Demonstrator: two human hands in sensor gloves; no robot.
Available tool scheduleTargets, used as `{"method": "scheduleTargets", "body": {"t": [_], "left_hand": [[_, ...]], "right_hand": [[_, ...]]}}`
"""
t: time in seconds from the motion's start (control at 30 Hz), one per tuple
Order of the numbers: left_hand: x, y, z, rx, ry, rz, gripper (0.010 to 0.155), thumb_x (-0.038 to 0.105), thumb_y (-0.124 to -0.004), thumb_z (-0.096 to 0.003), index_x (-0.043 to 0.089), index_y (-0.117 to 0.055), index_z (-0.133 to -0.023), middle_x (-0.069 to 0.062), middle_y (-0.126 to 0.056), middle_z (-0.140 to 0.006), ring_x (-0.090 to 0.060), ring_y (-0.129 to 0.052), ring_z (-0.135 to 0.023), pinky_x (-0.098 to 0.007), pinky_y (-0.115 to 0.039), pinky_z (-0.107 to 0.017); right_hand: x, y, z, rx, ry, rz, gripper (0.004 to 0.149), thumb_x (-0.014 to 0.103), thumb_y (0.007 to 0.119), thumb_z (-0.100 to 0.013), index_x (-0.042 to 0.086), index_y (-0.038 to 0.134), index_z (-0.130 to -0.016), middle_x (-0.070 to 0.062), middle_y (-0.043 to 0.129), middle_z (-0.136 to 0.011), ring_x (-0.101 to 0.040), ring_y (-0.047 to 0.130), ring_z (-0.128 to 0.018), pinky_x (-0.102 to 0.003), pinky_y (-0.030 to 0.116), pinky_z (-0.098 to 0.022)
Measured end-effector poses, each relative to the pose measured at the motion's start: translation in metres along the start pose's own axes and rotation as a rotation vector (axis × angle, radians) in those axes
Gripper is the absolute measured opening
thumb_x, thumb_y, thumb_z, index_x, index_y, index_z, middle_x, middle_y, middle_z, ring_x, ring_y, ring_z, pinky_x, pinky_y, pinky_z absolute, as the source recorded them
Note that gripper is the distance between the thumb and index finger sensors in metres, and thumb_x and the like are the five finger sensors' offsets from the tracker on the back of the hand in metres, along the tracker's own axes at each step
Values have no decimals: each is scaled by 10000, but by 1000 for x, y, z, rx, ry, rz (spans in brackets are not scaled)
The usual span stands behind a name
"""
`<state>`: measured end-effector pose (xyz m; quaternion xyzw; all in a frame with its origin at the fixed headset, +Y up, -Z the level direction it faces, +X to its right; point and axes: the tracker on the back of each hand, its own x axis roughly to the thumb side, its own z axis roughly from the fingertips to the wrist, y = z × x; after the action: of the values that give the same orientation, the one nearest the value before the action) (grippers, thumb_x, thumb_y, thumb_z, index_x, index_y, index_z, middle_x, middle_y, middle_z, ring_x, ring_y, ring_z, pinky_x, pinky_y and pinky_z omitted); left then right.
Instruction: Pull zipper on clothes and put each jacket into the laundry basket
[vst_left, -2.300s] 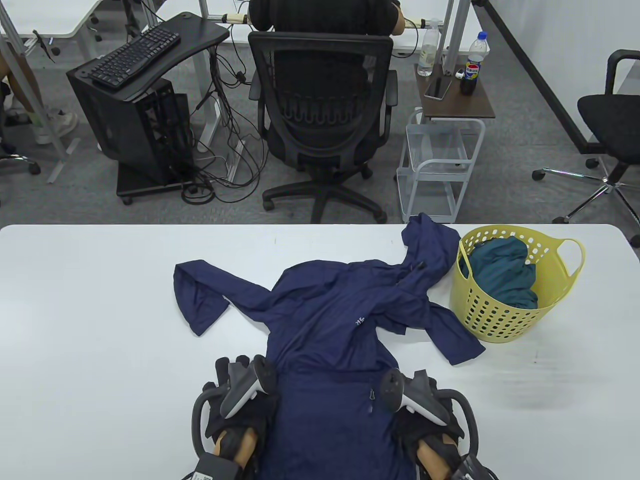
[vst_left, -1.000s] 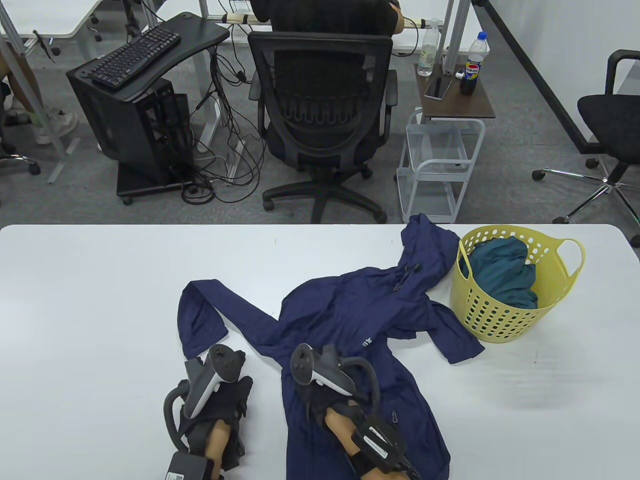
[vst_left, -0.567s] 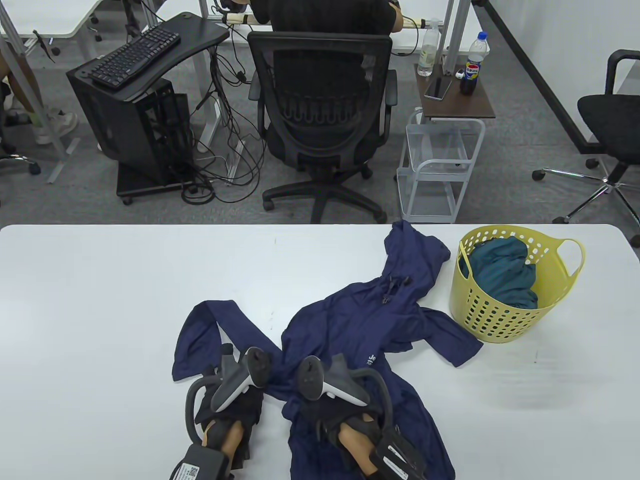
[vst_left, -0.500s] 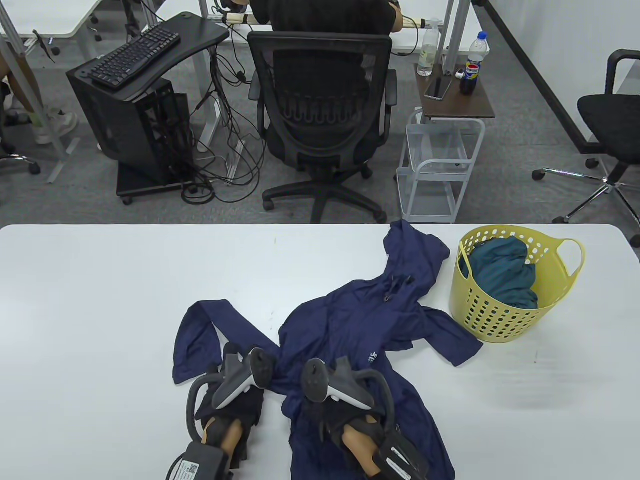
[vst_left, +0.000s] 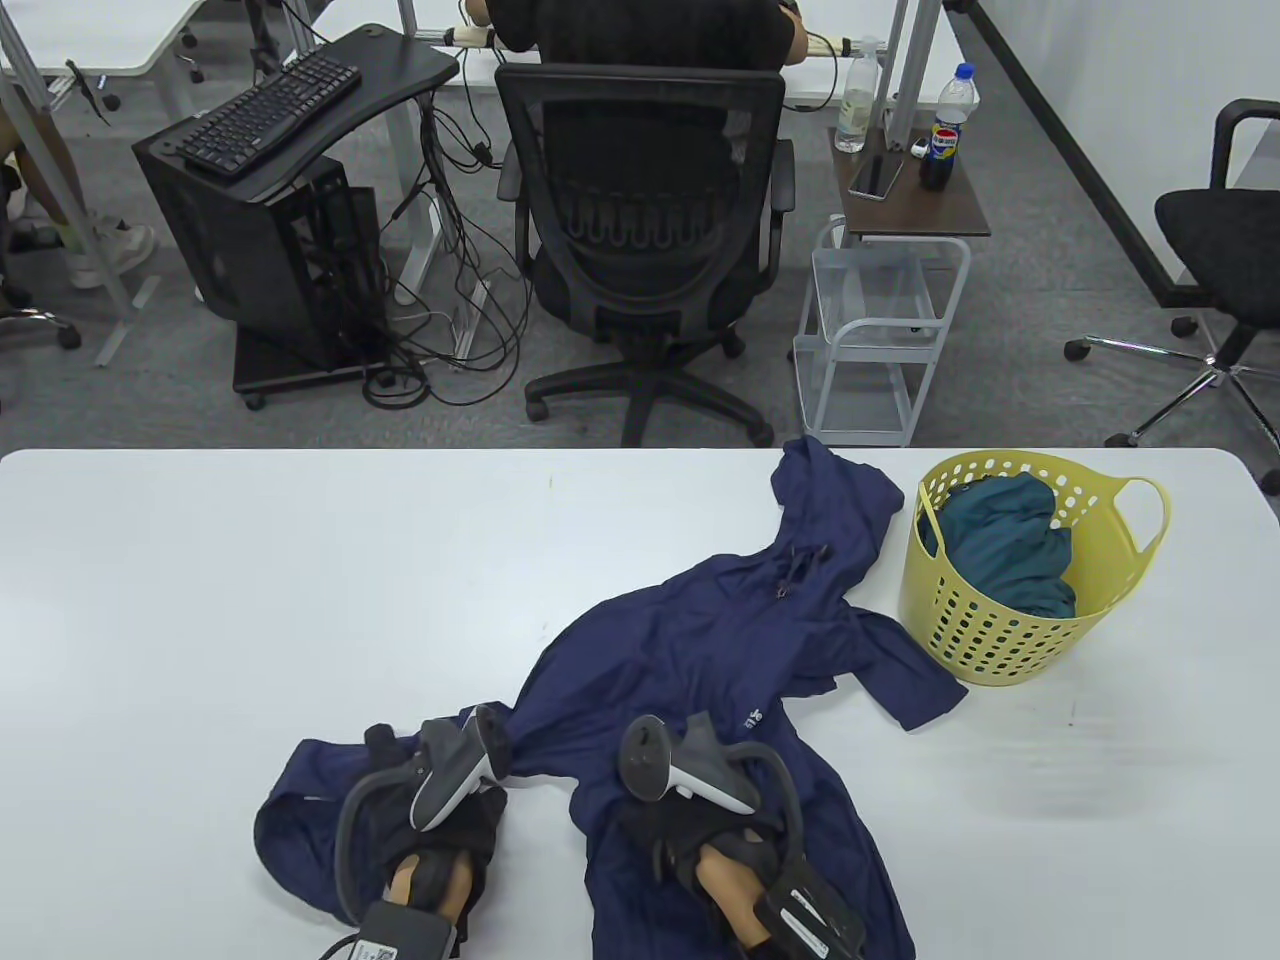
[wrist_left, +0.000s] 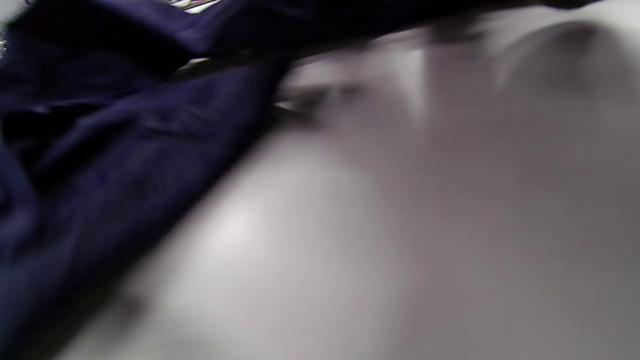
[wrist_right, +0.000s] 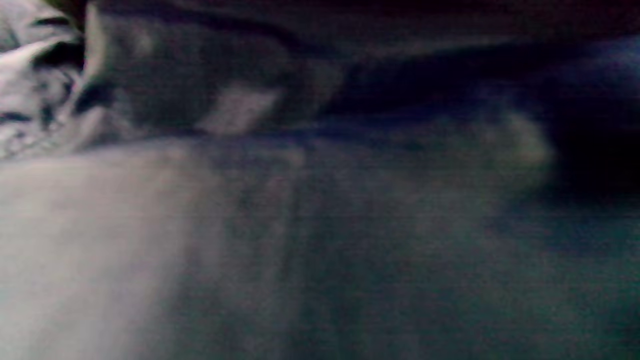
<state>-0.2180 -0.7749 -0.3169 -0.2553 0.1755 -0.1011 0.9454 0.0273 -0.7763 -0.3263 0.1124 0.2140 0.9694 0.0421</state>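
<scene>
A navy hooded jacket lies spread on the white table, its hood pointing toward the yellow laundry basket at the right. A small zipper pull shows near the collar. My left hand grips the jacket's left sleeve, which is bunched near the table's front edge. My right hand rests on the jacket's lower body, its fingers hidden under the tracker. The left wrist view shows blurred navy cloth beside bare table. The right wrist view is a dark blur.
A teal garment fills part of the basket. Beyond the far table edge stand a black office chair with a person seated, a white wire cart and a computer stand.
My left hand moved down and left, and the sleeve came with it toward the front edge. The jacket's body shifted slightly. My right hand stayed on the lower body.
</scene>
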Motion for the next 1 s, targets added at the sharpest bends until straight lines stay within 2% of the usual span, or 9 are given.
{"method": "scheduleTargets", "body": {"t": [0.07, 0.2, 0.3, 0.4, 0.5, 0.6, 0.77, 0.87, 1.0], "left_hand": [[-24, -8, -5, -46, 43, 21, 732, 652, -586, -370, 546, -230, -1001, 116, -290, -1181, -428, -319, -1091, -637, -375, -739], [-69, -17, -11, -87, 107, 130, 732, 544, -649, -408, 543, -199, -985, 133, -152, -1176, -335, -323, -1100, -618, -352, -748], [-106, -24, -18, -115, 204, 71, 743, 481, -669, -422, 583, -159, -953, 117, -123, -1172, -317, -362, -1096, -608, -367, -750], [-140, -30, -23, -156, 264, 168, 832, 421, -730, -427, 585, -80, -920, 113, -106, -1169, -308, -339, -1099, -607, -358, -752], [-174, -35, -28, -160, 416, 56, 863, 388, -763, -417, 566, -89, -926, 113, -154, -1174, -306, -369, -1094, -605, -377, -749], [-182, -36, -25, -173, 415, 113, 859, 408, -761, -414, 555, -94, -934, 104, -154, -1175, -314, -346, -1095, -609, -366, -749], [-139, -2, -2, 4, 259, 168, 809, 522, -723, -396, 542, -150, -967, 87, -196, -1184, -327, -348, -1092, -611, -375, -743], [-90, 26, 18, 144, 112, 238, 764, 562, -693, -391, 545, -215, -986, 98, -258, -1193, -328, -357, -1095, -613, -383, -743], [-23, 49, 41, 224, -94, 287, 724, 601, -652, -393, 562, -259, -1000, 128, -302, -1203, -315, -344, -1109, -612, -385, -752]], "right_hand": [[-2, 0, -1, 2, 5, -7, 631, 589, 635, -485, 433, 439, -1065, 96, 323, -1208, -381, 372, -1082, -570, 398, -757], [-3, 1, -2, 1, 10, -9, 633, 590, 632, -486, 437, 425, -1065, 101, 308, -1207, -376, 357, -1084, -568, 390, -759], [-4, 1, -2, 2, 12, -10, 634, 591, 631, -487, 437, 422, -1065, 102, 307, -1206, -375, 354, -1083, -567, 389, -759], [-4, 0, -1, 4, 14, -12, 634, 591, 630, -487, 437, 417, -1064, 102, 299, -1205, -373, 348, -1084, -567, 385, -760], [-5, 1, -2, 5, 12, -13, 635, 589, 628, -488, 435, 414, -1065, 102, 296, -1205, -373, 344, -1083, -568, 382, -760], [-4, 0, -2, 3, 6, -18, 634, 579, 637, -488, 424, 425, -1065, 93, 309, -1204, -382, 350, -1080, -578, 387, -756], [-2, -10, -1, -63, -34, -43, 615, 556, 670, -477, 385, 530, -1051, 79, 455, -1192, -366, 460, -1072, -583, 473, -737], [-9, -32, 13, -144, -42, -106, 596, 531, 678, -478, 370, 572, -1042, 64, 495, -1186, -383, 498, -1060, -580, 506, -728], [-44, -64, 41, -300, -10, -248, 531, 458, 711, -483, 331, 695, -999, 35, 660, -1133, -376, 673, -988, -550, 604, -687]]}}
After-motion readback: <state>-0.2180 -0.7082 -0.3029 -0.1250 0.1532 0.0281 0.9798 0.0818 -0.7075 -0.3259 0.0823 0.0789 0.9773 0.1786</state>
